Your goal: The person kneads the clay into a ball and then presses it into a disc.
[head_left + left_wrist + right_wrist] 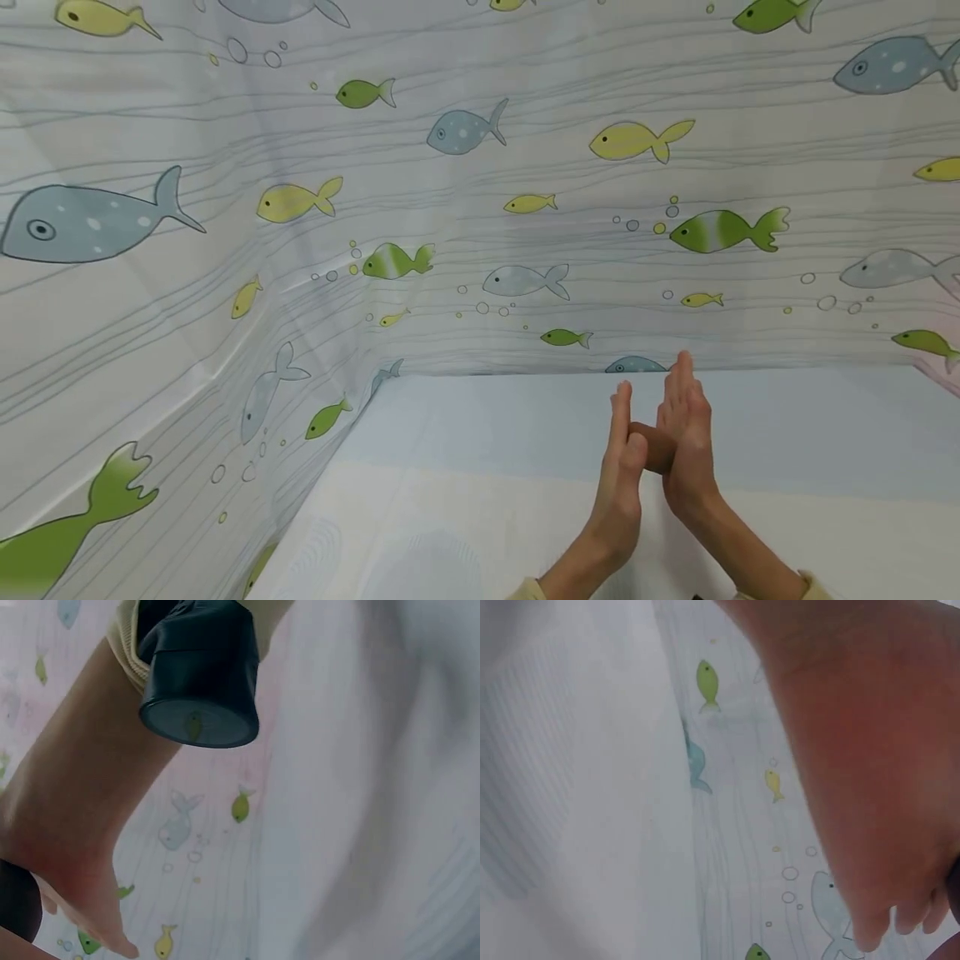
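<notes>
In the head view a brown lump [656,448], like modelling clay, sits between two facing palms. My left hand [622,467] stands on its left side with straight fingers pointing up. Against the lump's right side is the palm of my right hand [688,433], its fingers also straight. Both hands are raised over the table, and the palms cover part of the lump. The left wrist view shows the dark lump [19,904] at its left edge beside the right hand [86,896]. A hand [877,780] fills the right of the right wrist view.
Below the hands lies a table with a pale blue and white cover [480,425]. A fish-print curtain [465,208] hangs behind it and along the left side. A dark wrist camera [199,690] hangs from the right sleeve.
</notes>
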### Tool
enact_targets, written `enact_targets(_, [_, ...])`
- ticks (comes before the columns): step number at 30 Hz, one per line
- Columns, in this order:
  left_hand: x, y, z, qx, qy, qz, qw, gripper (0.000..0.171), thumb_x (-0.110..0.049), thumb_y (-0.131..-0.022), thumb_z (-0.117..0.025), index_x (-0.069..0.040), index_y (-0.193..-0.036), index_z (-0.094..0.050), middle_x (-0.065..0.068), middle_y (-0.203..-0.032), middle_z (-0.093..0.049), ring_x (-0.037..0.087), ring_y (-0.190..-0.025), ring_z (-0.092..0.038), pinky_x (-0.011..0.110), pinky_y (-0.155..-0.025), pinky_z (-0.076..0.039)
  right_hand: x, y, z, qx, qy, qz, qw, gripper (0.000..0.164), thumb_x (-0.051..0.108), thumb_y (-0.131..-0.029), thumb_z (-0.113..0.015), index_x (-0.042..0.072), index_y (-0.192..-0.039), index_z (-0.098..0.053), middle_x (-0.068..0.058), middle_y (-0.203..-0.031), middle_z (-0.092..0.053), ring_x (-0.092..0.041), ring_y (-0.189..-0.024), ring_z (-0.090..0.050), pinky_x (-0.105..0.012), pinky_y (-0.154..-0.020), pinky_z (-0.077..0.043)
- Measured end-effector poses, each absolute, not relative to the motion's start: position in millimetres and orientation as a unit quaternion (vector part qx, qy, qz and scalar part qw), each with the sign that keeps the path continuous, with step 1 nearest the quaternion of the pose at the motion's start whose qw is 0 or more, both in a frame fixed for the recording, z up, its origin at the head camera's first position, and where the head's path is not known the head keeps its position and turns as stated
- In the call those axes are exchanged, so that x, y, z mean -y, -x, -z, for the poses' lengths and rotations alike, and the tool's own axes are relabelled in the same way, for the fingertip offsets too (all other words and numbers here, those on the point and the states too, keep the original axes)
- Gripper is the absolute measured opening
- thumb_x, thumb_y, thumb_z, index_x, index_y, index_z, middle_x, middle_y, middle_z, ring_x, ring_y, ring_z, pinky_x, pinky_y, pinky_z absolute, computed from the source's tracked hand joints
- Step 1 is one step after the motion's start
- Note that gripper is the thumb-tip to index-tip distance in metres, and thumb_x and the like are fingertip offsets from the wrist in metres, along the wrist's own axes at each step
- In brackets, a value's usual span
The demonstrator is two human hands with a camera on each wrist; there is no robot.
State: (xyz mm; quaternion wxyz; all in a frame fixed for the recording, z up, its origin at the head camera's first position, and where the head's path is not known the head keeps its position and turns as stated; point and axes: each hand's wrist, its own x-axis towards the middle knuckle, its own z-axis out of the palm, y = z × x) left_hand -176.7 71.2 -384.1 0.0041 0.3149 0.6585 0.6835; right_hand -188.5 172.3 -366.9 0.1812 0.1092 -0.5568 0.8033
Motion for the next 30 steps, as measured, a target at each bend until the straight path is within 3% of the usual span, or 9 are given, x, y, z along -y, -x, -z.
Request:
enact_targets(8, [-66.8,179.1,381.0,-0.654,-0.303,-0.693,-0.017,0.056,-0.054,-0.1,-0.02,-0.045,-0.155,-0.014,-0.023,-0.162,-0.004,0.009,-0.151,0.004,0.064,-0.115,-0.004,-165.3,180.7,377.6,0.584,-0.098,-0.795,0.13,0.066,0.06,-0.1,-0.016,0.038,-0.158,0.004,0.012,-0.165,0.013,-0.018,-0.152,0.015,-0.052,-0.117,0.015])
enact_targets(18, [-50.7,205.8,378.3,-0.612,-0.235,-0.753,-0.059,0.059,-0.046,-0.102,-0.025,-0.026,-0.158,-0.022,-0.011,-0.163,-0.017,0.014,-0.152,-0.007,0.056,-0.119,-0.002,-135.0,164.8,381.5,0.626,-0.183,-0.753,0.091,0.057,0.043,-0.106,-0.006,0.027,-0.159,0.006,0.007,-0.165,0.011,-0.024,-0.152,0.012,-0.06,-0.116,0.007])
enact_targets(30, [-29.6,222.4,366.9,-0.585,-0.222,-0.775,-0.091,0.059,-0.047,-0.102,-0.028,-0.029,-0.158,-0.021,-0.011,-0.163,-0.015,0.017,-0.151,-0.008,0.06,-0.118,-0.007,-121.9,160.7,384.6,0.631,-0.205,-0.746,0.055,0.058,0.042,-0.106,-0.003,0.022,-0.158,0.014,-0.001,-0.165,0.014,-0.03,-0.15,0.014,-0.075,-0.107,0.007])
